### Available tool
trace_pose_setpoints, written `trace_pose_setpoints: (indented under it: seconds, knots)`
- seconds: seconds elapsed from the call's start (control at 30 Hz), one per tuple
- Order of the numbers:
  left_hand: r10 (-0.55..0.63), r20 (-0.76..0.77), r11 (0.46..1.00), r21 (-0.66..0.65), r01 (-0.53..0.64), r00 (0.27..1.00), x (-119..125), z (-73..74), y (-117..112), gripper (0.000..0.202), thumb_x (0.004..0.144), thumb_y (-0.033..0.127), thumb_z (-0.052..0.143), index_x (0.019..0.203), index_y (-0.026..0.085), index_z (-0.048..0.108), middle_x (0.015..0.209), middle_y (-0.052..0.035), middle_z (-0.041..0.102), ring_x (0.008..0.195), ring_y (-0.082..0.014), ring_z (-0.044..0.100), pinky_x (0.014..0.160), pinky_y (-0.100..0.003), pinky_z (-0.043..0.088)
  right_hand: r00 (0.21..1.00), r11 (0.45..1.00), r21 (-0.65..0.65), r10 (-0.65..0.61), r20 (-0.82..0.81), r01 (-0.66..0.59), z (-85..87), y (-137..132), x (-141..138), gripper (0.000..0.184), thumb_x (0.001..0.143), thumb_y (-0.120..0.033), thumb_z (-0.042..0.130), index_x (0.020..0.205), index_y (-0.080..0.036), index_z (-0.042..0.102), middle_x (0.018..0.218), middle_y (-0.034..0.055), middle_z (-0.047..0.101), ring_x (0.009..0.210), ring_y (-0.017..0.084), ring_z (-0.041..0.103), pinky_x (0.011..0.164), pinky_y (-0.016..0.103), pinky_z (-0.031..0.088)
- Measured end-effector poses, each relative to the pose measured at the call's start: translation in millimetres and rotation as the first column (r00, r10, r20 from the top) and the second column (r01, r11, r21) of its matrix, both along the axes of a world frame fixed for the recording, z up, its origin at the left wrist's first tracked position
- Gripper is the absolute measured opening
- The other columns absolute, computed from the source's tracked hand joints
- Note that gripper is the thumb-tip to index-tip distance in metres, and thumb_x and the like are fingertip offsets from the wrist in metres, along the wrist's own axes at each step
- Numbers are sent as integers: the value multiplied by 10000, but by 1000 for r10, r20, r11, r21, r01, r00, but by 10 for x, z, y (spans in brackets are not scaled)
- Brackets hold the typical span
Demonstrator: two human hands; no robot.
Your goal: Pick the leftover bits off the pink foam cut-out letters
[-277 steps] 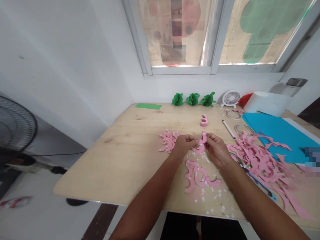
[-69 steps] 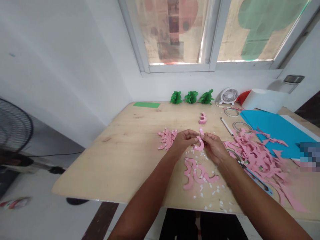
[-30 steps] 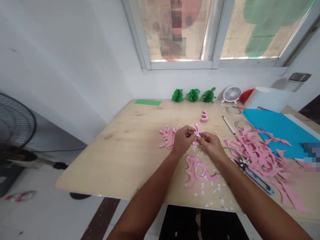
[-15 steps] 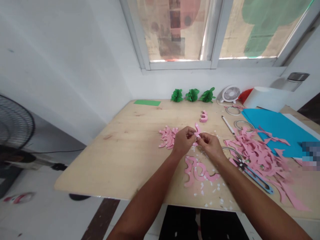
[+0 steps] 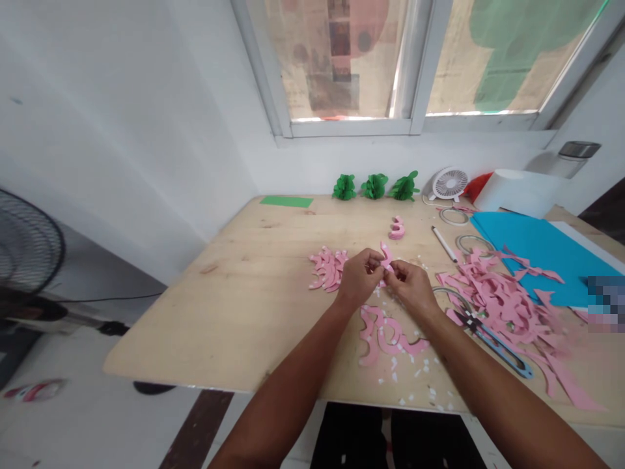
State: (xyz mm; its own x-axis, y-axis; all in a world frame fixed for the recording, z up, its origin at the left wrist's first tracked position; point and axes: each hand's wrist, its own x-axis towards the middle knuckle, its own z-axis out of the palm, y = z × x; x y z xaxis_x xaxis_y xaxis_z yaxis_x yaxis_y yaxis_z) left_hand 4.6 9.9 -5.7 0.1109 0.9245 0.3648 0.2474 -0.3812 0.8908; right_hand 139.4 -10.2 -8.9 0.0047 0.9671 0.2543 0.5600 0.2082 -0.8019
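Note:
Between my two hands is a curved pink paper cutout, its upper end sticking up past my fingertips. My left hand pinches it from the left, and my right hand pinches it from the right; the fingers hide its lower part. Left of my left hand lies a pile of pink curved cutouts with small white bits on them. Nearer to me, several larger pink curved pieces lie flat, with white scraps scattered around. Beyond my hands stands a small pink stack of wavy pieces.
Right of my right arm are pink paper offcuts, blue-handled scissors, tape rings, a white pen and blue sheets. Along the wall stand green paper ornaments, a small white fan and a green strip.
My fingers have shifted slightly on the pink cutout, and more pink now shows between the fingertips. The whole view has moved a little; the other things lie as before.

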Motion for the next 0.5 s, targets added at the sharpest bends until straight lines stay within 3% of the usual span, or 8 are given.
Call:
trace_pose_setpoints:
  seconds: [0.23, 0.37, 0.5]
  knots:
    - [-4, 47, 1000, -25, 5, 999, 12, -26, 13, 180, 669, 137, 554, 840, 166, 604, 635, 19, 589, 591, -93, 552, 570, -201, 438, 1000, 1000, -15, -13, 24, 13, 2, 2, 1, 201, 743, -316, 495, 616, -171, 555, 507, -30, 452, 480, 107, 417, 456, 209, 277]
    - [41, 114, 994, -107, -29, 993, 14, -35, 37, 131, 662, 205, 599, 784, 157, 597, 595, 17, 596, 565, -102, 559, 548, -209, 429, 999, 1000, -12, -25, 39, 25, -2, -1, -1, 191, 744, -308, 498, 633, -172, 574, 519, -27, 465, 489, 112, 435, 463, 212, 287]
    - [4, 160, 977, -211, 30, 987, 6, -34, 48, 113, 650, 259, 617, 677, 150, 605, 577, 1, 615, 534, -109, 558, 509, -213, 414, 999, 999, -21, -34, 42, 35, 2, -16, -13, 198, 747, -320, 502, 668, -171, 607, 521, -24, 477, 489, 115, 441, 459, 214, 288]
